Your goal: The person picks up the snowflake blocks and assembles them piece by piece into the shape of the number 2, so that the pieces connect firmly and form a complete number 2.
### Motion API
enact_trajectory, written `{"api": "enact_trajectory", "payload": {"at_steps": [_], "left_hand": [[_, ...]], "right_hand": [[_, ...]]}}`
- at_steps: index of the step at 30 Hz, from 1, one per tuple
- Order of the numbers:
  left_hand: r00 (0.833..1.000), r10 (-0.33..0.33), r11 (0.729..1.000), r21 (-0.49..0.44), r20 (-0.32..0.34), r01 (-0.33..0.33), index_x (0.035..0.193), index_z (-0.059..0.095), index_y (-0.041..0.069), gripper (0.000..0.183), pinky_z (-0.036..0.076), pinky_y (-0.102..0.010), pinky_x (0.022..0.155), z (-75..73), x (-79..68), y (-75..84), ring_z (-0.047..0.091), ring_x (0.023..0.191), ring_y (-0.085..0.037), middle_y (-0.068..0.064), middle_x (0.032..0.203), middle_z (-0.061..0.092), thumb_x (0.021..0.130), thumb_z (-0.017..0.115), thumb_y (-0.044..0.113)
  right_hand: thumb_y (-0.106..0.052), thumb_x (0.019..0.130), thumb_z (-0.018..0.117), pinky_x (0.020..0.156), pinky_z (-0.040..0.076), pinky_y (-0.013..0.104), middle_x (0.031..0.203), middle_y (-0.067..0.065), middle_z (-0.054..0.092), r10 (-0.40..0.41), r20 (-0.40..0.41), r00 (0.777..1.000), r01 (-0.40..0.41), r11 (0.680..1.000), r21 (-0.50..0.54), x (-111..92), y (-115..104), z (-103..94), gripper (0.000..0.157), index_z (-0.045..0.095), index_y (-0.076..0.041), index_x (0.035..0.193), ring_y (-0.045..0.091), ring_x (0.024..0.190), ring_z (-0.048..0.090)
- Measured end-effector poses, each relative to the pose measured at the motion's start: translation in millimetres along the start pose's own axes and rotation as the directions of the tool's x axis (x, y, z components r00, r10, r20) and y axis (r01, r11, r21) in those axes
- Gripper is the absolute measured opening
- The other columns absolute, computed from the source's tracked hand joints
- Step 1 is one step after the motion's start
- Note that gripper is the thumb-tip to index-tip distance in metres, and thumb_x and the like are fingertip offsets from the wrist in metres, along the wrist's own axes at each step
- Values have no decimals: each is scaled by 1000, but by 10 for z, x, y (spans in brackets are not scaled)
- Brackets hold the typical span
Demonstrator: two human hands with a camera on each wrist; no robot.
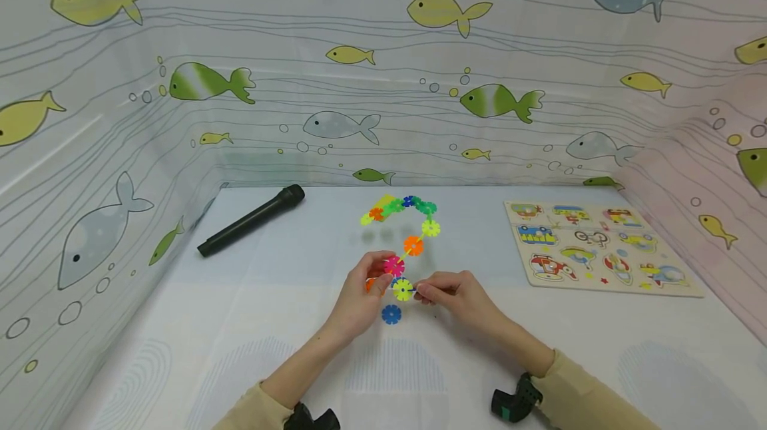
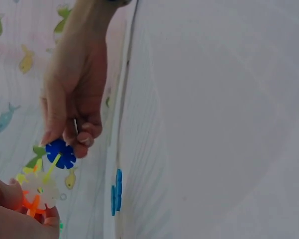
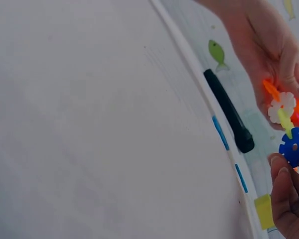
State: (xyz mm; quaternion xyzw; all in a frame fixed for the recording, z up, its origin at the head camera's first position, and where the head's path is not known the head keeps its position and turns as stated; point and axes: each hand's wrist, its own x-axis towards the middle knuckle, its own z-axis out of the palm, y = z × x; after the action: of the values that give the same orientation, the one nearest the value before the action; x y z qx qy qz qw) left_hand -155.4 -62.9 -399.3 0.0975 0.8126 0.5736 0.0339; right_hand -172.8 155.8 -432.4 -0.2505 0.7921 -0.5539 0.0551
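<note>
A chain of notched plastic discs in several colours curves over the table, with an orange disc [image 1: 413,245] and a pink disc [image 1: 393,265] near its lower end. The left hand [image 1: 357,298] grips this end, its thumb and fingers around an orange disc and a white disc [image 3: 282,107]. A yellow disc [image 1: 403,289] stands out from the white one toward the right. Between thumb and fingertips, the right hand [image 1: 460,297] pinches a dark blue disc [image 2: 61,154], whose edge meets the yellow disc. One lighter blue disc [image 1: 391,314] lies flat on the table below the hands.
At the back left lies a black microphone [image 1: 252,220]. A wooden puzzle board [image 1: 601,253] with vehicle pieces is on the right. Behind the chain's far end sits a yellow block [image 3: 264,211]. Fish-patterned cloth [image 1: 275,170] walls the table's back and sides.
</note>
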Motion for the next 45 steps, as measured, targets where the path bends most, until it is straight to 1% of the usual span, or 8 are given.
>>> {"api": "enact_trajectory", "payload": {"at_steps": [7, 14, 20, 23, 30, 37, 40, 45], "left_hand": [[1000, 1, 1000, -1, -2, -1, 139, 51, 12, 37, 54, -40, 99, -9, 8, 10, 54, 119, -26, -8, 128, 58, 102, 53, 5], [999, 24, 1000, -7, -23, -24, 138, 52, 10, 38, 55, -38, 97, -37, 10, 28, 59, 114, -26, -9, 126, 59, 101, 52, 2], [999, 28, 1000, -7, -27, -28, 137, 53, 10, 37, 56, -38, 95, -51, 7, 26, 60, 112, -29, -10, 126, 60, 101, 52, 1], [999, 26, 1000, -11, -29, -26, 137, 53, 9, 37, 56, -38, 94, -60, 12, 22, 60, 112, -32, -11, 125, 60, 101, 52, 1], [999, 27, 999, -42, -26, -28, 137, 53, 7, 36, 56, -40, 95, -73, 30, 21, 59, 112, -34, -11, 125, 59, 102, 51, 1], [998, 34, 999, -26, -47, -35, 137, 54, 9, 37, 57, -35, 93, -95, 37, 56, 62, 109, -28, -10, 125, 61, 101, 53, 1], [998, 35, 999, -16, -50, -35, 137, 55, 10, 37, 57, -33, 91, -110, 32, 61, 62, 106, -26, -9, 124, 61, 100, 53, 1], [998, 37, 999, -14, -52, -38, 136, 55, 10, 36, 57, -31, 90, -131, 29, 63, 62, 107, -28, -9, 125, 61, 101, 53, 2]], "right_hand": [[-22, 97, 66, 77, 58, 23, 93, 12, 74, 32, -18, 999, -32, 999, 10, -14, -10, 14, 19, 77, -10, 107, 19, 82, 67], [-29, 93, 72, 80, 57, 23, 103, 0, 74, 90, -15, 996, -91, 996, -20, -19, -32, 17, 25, 74, -18, 115, 18, 90, 67], [-27, 90, 75, 80, 57, 23, 108, 1, 74, 114, -6, 993, -114, 993, -22, -9, -14, 26, 27, 74, -19, 117, 16, 92, 66], [-25, 91, 75, 81, 57, 22, 108, 2, 74, 106, -20, 994, -107, 994, -26, -6, -11, 24, 26, 74, -17, 115, 15, 93, 67], [-20, 92, 74, 81, 56, 21, 104, 6, 75, 88, -21, 996, -89, 995, -41, 4, -14, -13, 26, 73, -6, 114, 16, 90, 67], [-14, 89, 76, 79, 56, 21, 99, 6, 75, 90, -51, 995, -95, 990, -108, 141, -4, -15, 21, 75, -6, 108, 16, 86, 68], [-10, 87, 77, 77, 56, 21, 98, 5, 75, 98, -64, 993, -107, 982, -155, 219, 18, 19, 23, 74, -4, 108, 15, 84, 66], [-11, 82, 81, 75, 55, 21, 96, 5, 73, 72, -81, 994, -90, 966, -243, 341, 31, 80, 27, 74, -3, 107, 14, 83, 64]]}}
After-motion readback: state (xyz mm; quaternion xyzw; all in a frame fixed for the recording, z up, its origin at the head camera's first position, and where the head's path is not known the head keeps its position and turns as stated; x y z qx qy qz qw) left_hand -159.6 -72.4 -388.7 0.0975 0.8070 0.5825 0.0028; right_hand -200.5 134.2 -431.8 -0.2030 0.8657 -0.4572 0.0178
